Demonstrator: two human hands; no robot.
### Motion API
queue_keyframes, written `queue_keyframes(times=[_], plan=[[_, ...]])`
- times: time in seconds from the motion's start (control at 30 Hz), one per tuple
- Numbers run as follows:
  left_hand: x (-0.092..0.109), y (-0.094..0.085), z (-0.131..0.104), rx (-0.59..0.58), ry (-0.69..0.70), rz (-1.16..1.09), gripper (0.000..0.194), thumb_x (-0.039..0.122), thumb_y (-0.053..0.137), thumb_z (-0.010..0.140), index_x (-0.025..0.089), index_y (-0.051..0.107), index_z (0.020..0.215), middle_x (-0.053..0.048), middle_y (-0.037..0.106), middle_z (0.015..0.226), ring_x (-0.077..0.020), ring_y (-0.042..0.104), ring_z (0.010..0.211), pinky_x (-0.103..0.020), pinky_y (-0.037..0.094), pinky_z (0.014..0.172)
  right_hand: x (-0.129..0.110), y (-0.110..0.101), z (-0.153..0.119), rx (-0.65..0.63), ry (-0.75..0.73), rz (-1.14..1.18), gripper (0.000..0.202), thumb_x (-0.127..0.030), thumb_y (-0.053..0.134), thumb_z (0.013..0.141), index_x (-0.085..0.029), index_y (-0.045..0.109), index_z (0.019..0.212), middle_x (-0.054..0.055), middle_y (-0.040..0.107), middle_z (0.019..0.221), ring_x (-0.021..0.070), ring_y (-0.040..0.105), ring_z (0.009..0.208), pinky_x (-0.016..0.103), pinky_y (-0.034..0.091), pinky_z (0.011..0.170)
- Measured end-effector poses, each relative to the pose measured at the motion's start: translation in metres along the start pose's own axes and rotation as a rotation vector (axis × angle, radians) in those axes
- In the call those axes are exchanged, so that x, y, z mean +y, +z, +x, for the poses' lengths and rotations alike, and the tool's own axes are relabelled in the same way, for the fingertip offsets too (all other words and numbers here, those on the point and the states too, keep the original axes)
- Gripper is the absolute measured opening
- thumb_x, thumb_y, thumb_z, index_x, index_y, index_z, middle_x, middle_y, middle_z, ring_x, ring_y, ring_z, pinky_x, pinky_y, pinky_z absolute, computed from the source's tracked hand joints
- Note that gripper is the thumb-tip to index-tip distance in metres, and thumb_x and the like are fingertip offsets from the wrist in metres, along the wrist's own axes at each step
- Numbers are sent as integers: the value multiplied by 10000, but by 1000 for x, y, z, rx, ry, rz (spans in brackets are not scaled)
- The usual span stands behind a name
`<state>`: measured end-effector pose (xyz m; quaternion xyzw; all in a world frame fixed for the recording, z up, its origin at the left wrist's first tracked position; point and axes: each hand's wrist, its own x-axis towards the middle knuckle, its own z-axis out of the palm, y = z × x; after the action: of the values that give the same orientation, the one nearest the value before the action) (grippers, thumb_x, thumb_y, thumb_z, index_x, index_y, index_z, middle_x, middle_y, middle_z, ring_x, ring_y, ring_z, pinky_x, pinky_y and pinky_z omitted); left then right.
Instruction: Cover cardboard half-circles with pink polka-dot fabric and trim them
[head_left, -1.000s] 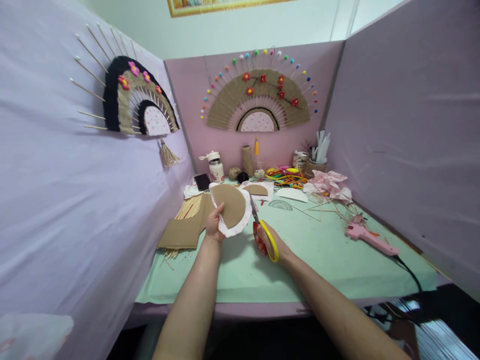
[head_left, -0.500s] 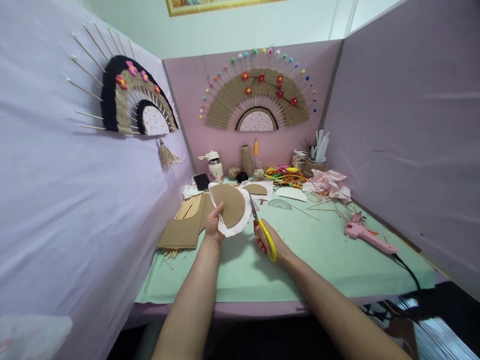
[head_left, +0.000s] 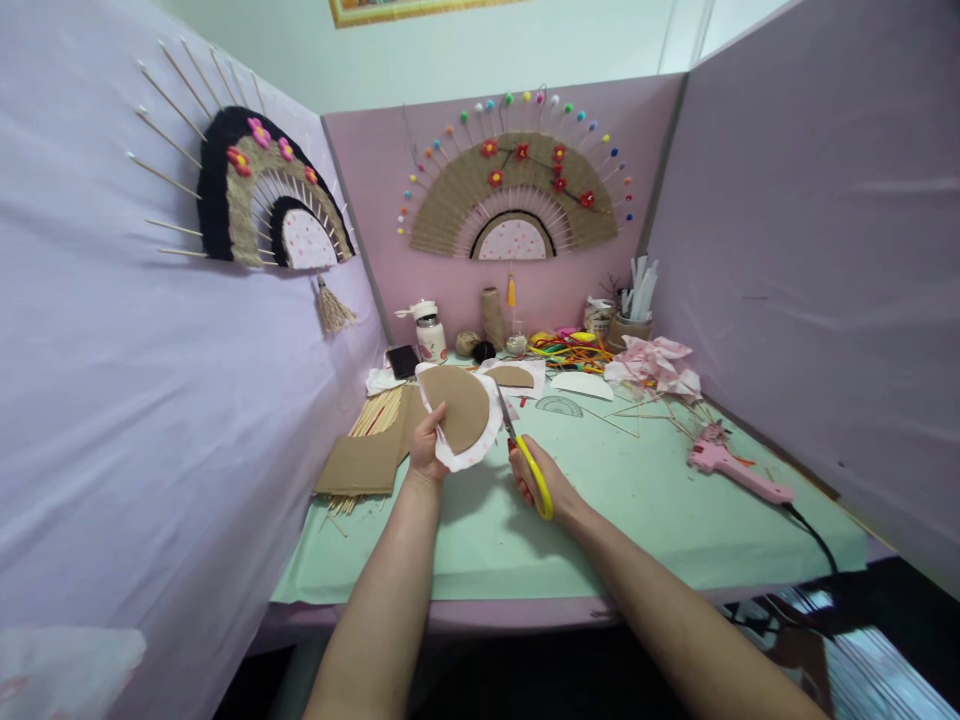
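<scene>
My left hand (head_left: 428, 446) grips a half-round piece of brown cardboard (head_left: 459, 408) by its straight edge, thumb on top. White fabric with pink spots (head_left: 466, 459) lies behind the cardboard and sticks out around its curve. My right hand (head_left: 534, 474) is closed around the scissors (head_left: 534, 478), which have yellow and red handles. Their blades point up and away, right beside the fabric's right edge. Beyond them, a second cardboard half-round (head_left: 511, 377) rests on pale fabric on the green tabletop (head_left: 480, 560).
Cardboard sheets (head_left: 358, 466) and thin sticks lie at the left. A pink glue gun (head_left: 739, 474) with a black cord is at the right. Crumpled pink fabric (head_left: 654, 366), a white half-round (head_left: 582, 385), a protractor (head_left: 559, 406) and a bottle (head_left: 431, 338) stand or lie farther back.
The view has shifted very slightly. Both hands, the scissors and the held piece look nearly the same as before.
</scene>
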<state>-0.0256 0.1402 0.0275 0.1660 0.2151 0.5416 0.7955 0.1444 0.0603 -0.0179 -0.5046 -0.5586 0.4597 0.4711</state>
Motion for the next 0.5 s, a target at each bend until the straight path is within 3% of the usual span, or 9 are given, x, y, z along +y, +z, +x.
queue_keyframes(times=[0.13,0.5], plan=[[0,-1,1,-26,3,-5,426,183,414,921,96,597,1295,-128,751,1047,-275,666,1104,-436,442,1075,-2,0,-1,15,-1,-6,404,-613,537,823,-249,365,787,-85,401,564,97,390,429,217,323,399],[0,-7,4,-51,32,18,413,212,457,917,96,601,1287,-138,739,1081,-281,663,1106,-436,438,1078,-8,2,-5,42,-12,5,394,-625,455,851,-248,365,778,-86,384,525,96,372,400,217,308,377]])
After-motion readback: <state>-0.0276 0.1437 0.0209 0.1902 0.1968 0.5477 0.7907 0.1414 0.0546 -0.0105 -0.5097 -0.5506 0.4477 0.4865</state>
